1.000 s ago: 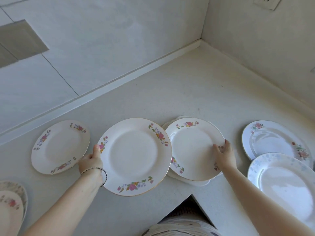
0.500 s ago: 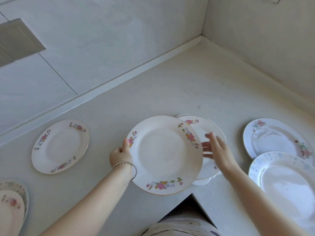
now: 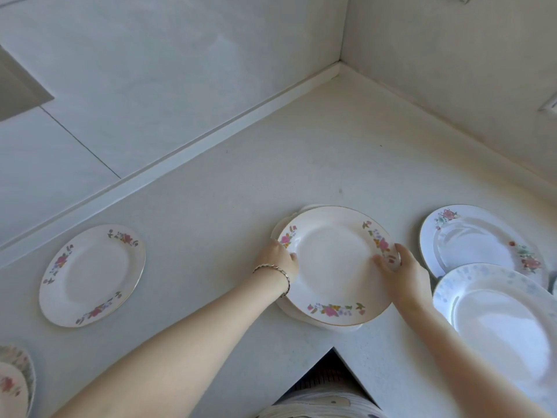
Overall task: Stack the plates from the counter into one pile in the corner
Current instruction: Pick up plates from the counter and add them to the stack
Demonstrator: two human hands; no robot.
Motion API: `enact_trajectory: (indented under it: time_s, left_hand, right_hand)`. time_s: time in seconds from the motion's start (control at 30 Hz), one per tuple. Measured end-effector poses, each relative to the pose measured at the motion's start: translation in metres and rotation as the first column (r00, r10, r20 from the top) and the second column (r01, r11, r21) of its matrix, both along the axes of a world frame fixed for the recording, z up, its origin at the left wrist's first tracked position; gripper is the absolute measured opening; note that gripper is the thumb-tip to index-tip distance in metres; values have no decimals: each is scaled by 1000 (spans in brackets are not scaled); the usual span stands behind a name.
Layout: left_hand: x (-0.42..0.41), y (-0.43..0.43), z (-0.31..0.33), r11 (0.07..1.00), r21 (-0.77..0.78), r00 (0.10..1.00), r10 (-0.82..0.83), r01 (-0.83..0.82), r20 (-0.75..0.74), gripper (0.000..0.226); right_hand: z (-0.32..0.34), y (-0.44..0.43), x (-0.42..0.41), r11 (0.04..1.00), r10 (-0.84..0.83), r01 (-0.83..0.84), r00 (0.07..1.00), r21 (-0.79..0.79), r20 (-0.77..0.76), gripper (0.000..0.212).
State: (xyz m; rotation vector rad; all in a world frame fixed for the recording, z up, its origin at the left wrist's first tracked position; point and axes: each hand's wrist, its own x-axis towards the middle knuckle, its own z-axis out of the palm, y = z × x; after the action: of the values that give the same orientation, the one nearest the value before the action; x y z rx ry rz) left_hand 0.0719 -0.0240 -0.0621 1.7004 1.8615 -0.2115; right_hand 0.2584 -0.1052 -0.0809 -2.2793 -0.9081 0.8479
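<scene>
White L-shaped tabletop meets pale tiled walls at its back corner; pile of plates sits near the tabletop's inner front corner, well apart from the back corner. Top plate, floral with gold rim, sits on the pile, lower rims peeking out at back-left and front. Left hand, bracelet on wrist, pinches top plate's left rim, thumb on top, other fingers hidden underneath. Right hand pinches the right rim, thumb on plate face, fingers curled round the edge. Matching floral plate lies alone toward left edge. Two overlapping plates cut off at front-left. Toward right edge, red-flower plate lies partly under blue-patterned plate, both near right hand
</scene>
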Motion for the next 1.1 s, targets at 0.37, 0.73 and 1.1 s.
enact_trajectory:
  time_s: [0.37, 0.73, 1.1]
  left_hand:
    - [10, -2, 2, 983, -145, 973, -135, 109, -187, 57]
    - [-7, -12, -29, 909, -201, 679, 407, -365, 611, 52]
    - [-1, -25, -38, 744, -338, 311, 582, -577, 751, 54]
  right_hand:
    - [-13, 3, -4, 994, 11, 2, 993, -111, 121, 45]
    - [-31, 10, -1, 996, -56, 59, 998, 64, -41, 57]
    - [-34, 10, -12, 926, -236, 339, 862, 163, -450, 50]
